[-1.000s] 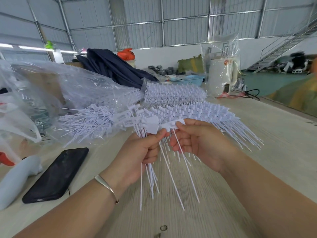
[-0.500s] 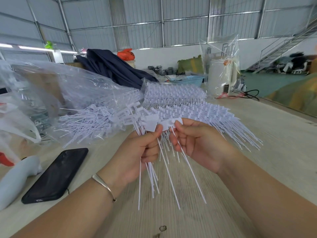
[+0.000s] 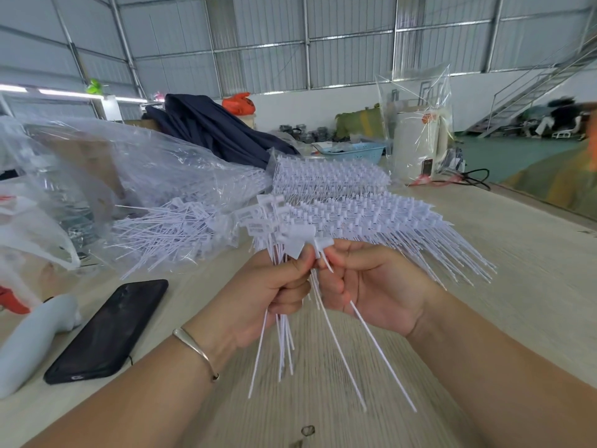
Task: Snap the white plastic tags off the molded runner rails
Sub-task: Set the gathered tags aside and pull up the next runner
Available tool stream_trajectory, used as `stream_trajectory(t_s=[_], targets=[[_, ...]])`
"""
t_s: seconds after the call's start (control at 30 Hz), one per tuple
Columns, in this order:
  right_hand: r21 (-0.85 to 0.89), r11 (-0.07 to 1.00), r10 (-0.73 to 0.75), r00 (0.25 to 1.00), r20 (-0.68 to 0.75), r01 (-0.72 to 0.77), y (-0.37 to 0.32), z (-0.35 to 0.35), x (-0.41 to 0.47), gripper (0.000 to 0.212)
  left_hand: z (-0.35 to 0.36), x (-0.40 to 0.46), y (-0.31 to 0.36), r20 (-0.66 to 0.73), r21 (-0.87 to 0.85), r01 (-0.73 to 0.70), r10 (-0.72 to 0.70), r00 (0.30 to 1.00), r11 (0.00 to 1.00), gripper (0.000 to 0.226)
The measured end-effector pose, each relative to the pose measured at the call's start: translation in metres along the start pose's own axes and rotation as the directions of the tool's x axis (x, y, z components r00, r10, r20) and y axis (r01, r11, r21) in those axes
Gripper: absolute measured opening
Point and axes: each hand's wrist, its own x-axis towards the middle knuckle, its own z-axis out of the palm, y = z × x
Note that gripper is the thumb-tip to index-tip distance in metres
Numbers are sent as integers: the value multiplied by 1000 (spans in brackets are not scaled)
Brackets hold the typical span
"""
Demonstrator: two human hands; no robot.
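1. A bundle of loose tags point(image 3: 284, 321) is gathered in the left hand point(image 3: 258, 299), heads up and thin tails hanging down toward the tabletop point(image 3: 517, 286); it is judged that freed pieces are collected here so they need not be set down one by one.
2. The left grip is pressed together: the fingers are curled round the stems and the thumb is laid against a flat tag head point(image 3: 295, 242) at the top.
3. A short piece of runner rail point(image 3: 323, 244) is pinched between thumb and forefinger of the right hand point(image 3: 371, 286), just beside the left thumb; two long tails trail below it. Whether the other right fingers hold anything cannot be told.
4. The two grips are kept touching at the fingertips, presumably so that a short twist can be applied right at the joint.
5. The unworked stock, stacked runner rails point(image 3: 355, 208) with tags attached, is laid on the tabletop just behind the hands, within reach.
6. More white tags are seen spilling from a clear plastic bag point(image 3: 145, 176) at the left, near a black phone point(image 3: 109, 331).
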Motion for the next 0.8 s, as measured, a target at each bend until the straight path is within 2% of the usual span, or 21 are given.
stream_trajectory(t_s=[0.1, 0.2, 0.33, 0.4, 0.47, 0.53, 0.57, 0.67, 0.8], targets=[[-9, 999, 45, 999, 5, -45, -1, -1, -1, 18, -1, 0, -2, -28, 49, -22, 24, 999, 999, 20], [-44, 999, 28, 999, 33, -26, 0, -1, -1, 20, -1, 1, -3, -56, 30, -16, 18, 998, 999, 18], [-83, 990, -115, 993, 7, 115, 1, 2, 4, 24, -3, 3, -3, -36, -156, 43, -49, 998, 987, 26], [-94, 985, -144, 990, 7, 144, -1, 2, 3, 17, -5, 3, -2, -22, -220, 78, -85, 996, 972, 27], [-129, 981, -150, 989, -6, 148, -4, -2, 2, 8, -5, 3, -2, -39, -186, 77, -86, 996, 980, 25], [-177, 974, -160, 984, -81, 143, -9, -6, 1, 5, -5, 3, -2, -77, -96, 53, -61, 995, 994, 27], [-204, 969, -167, 977, -133, 138, -11, -9, 1, 8, -6, 3, -2, -89, -52, 44, -48, 995, 998, 29], [-328, 940, -177, 956, -234, 94, -17, -14, -1, 37, -7, 2, 0, -69, 19, 35, -33, 997, 999, 32], [-469, 882, -161, 959, -232, 35, -23, -12, -5, 42, -6, 3, 2, -13, 1, 140, -140, 990, 990, 40]])
